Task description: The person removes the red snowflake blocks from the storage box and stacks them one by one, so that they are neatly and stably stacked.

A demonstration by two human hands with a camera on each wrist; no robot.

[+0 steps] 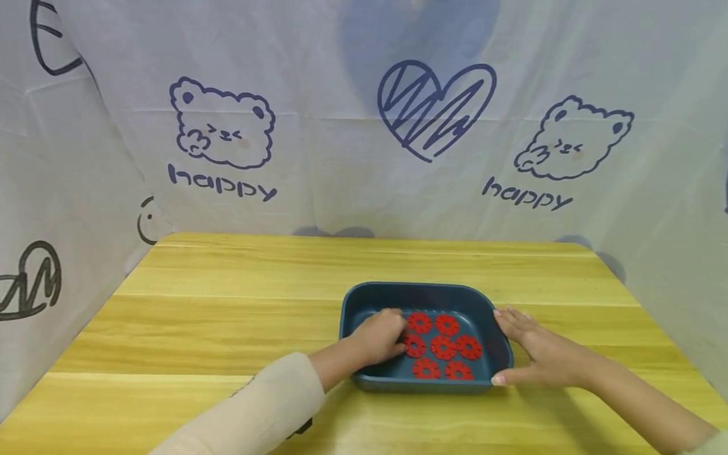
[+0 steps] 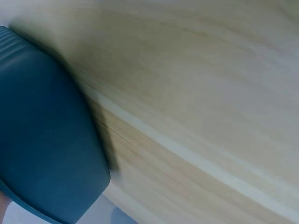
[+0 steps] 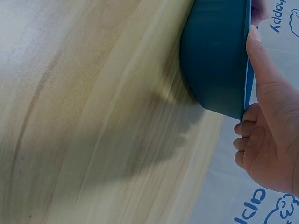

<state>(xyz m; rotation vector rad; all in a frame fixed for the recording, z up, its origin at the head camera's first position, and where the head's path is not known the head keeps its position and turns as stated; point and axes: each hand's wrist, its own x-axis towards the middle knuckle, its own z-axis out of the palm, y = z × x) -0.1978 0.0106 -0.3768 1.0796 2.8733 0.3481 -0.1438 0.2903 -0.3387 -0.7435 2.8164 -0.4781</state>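
Note:
A dark blue rectangular basin with rounded corners stands on the wooden table. Several red notched plastic discs lie flat inside, towards its right. My left hand reaches in over the near left side, fingers bent down and thumb right at the edge of the leftmost middle disc. Its fingertips are hidden, so I cannot tell whether it pinches a disc. My right hand holds the basin's right end, with its thumb at the near corner and its fingers at the far part of the rim.
The yellow wood-grain table extends on both sides of the basin. A white cloth with bear, heart and lettering drawings hangs behind and along the sides. A small black object shows beside the left sleeve.

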